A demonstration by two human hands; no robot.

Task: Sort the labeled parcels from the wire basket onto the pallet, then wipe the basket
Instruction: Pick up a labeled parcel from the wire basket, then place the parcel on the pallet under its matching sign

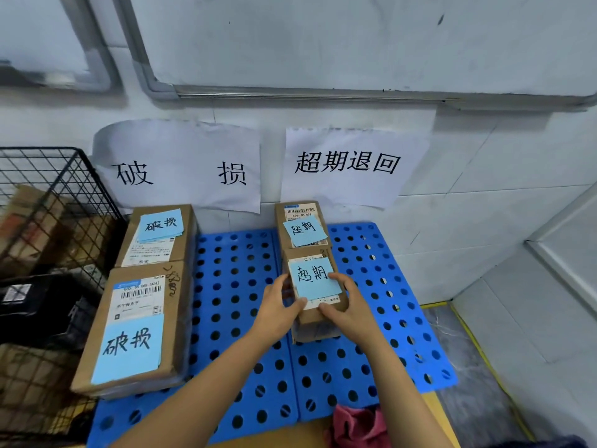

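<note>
Head view. The left hand [280, 310] and right hand [348, 307] grasp a small parcel [315, 279] by its two sides, thumbs on top; its blue note reads 超期. It sits low over the right half of the blue pallet [232, 286], just in front of a second 超期 parcel [303, 228] and below the wall sign 超期退回 [347, 163]. Whether it touches the pallet cannot be told. Two 破损 parcels [135, 328] lie on the left half, under the sign 破损 [181, 169]. The wire basket [64, 195], at left, holds further parcels. A red cloth [358, 425] lies at the near edge.
</note>
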